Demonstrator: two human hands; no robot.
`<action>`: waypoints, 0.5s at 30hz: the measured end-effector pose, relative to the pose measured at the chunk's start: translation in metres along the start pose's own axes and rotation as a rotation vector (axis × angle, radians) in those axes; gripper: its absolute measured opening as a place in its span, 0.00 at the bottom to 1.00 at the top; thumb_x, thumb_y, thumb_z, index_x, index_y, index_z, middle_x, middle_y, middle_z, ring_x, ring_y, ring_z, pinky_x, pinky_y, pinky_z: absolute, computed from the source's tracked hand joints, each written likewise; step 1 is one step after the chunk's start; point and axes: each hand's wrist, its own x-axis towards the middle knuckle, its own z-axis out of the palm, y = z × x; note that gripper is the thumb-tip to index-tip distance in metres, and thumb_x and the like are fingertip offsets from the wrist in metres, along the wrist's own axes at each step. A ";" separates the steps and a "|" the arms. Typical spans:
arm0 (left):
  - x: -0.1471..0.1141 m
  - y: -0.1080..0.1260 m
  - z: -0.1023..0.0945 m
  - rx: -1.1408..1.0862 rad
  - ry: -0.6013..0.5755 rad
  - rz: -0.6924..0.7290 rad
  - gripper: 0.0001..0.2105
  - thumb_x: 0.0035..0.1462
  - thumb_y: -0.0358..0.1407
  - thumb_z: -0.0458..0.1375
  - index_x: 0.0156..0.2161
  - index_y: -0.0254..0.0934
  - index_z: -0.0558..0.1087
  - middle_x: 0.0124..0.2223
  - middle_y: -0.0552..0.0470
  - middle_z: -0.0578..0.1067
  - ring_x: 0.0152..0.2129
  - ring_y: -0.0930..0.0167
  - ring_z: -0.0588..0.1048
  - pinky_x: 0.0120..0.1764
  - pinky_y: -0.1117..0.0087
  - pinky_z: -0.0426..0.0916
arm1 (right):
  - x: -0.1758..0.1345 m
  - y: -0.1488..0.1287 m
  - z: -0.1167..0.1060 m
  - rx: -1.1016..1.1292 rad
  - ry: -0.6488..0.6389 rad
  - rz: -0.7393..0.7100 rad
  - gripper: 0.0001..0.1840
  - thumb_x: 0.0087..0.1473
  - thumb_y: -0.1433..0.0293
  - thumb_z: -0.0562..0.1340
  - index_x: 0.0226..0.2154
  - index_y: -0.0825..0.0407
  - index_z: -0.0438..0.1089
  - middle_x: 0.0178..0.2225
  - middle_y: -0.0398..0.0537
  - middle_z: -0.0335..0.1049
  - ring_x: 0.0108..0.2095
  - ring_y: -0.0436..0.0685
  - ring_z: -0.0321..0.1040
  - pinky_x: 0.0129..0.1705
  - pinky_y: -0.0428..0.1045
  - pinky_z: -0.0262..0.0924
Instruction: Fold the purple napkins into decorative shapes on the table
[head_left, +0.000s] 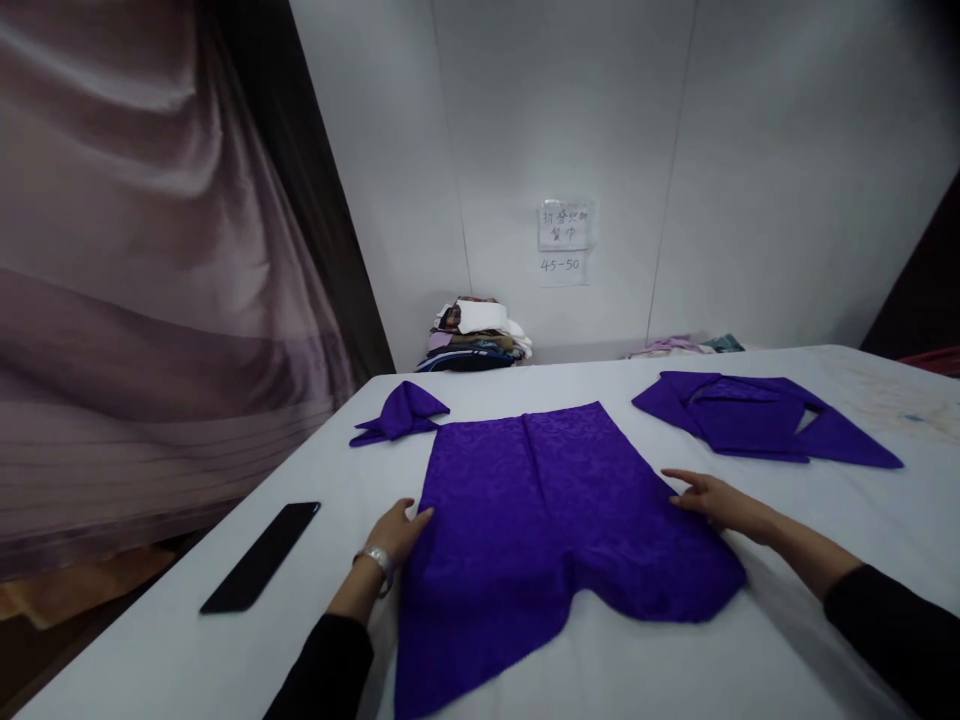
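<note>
A purple patterned cloth napkin point(517, 500) is spread over the white table in front of me, with a crease down its middle. Its near edge is wavy and lifts in a small arch. My left hand point(397, 530), with a bracelet at the wrist, holds the napkin's left edge, thumb on top and the other fingers partly hidden. At the right edge, my right hand point(709, 500) grips the cloth with the thumb over it and the index finger stretched out. Beyond it to the left stands a folded purple napkin point(405, 412); another folded purple napkin point(750, 415) lies at the right.
A black flat object point(262, 558) lies on the white table point(330, 580) at the left. Behind the table are a stack of folded cloths point(476, 335) and more fabric point(675, 345). Paper signs point(566, 240) hang on the wall. A pinkish curtain point(150, 250) drapes at the left.
</note>
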 end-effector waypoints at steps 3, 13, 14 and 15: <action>0.027 0.017 0.005 -0.015 0.044 -0.009 0.21 0.45 0.42 0.57 0.42 0.30 0.70 0.37 0.42 0.77 0.36 0.62 0.74 0.38 0.68 0.65 | 0.025 -0.015 0.005 0.023 0.038 0.011 0.39 0.44 0.68 0.64 0.57 0.52 0.50 0.18 0.38 0.65 0.14 0.47 0.57 0.14 0.40 0.44; 0.098 0.060 0.023 -0.100 0.221 0.022 0.16 0.50 0.32 0.53 0.46 0.35 0.68 0.48 0.45 0.72 0.46 0.66 0.70 0.46 0.71 0.62 | 0.112 -0.056 0.017 0.106 0.299 -0.185 0.22 0.42 0.76 0.62 0.44 0.60 0.68 0.29 0.49 0.73 0.23 0.50 0.66 0.25 0.43 0.58; 0.103 0.061 0.022 -0.110 0.235 0.024 0.17 0.51 0.34 0.52 0.47 0.35 0.67 0.49 0.44 0.72 0.46 0.66 0.69 0.47 0.70 0.61 | 0.117 -0.058 0.015 0.117 0.315 -0.186 0.24 0.43 0.75 0.61 0.46 0.60 0.66 0.31 0.50 0.73 0.25 0.51 0.67 0.25 0.43 0.59; 0.106 0.061 0.021 -0.123 0.242 0.027 0.18 0.52 0.35 0.52 0.48 0.34 0.66 0.48 0.43 0.72 0.46 0.65 0.69 0.47 0.69 0.61 | 0.121 -0.058 0.013 0.123 0.320 -0.180 0.25 0.44 0.75 0.61 0.48 0.61 0.64 0.32 0.52 0.73 0.26 0.52 0.67 0.26 0.44 0.60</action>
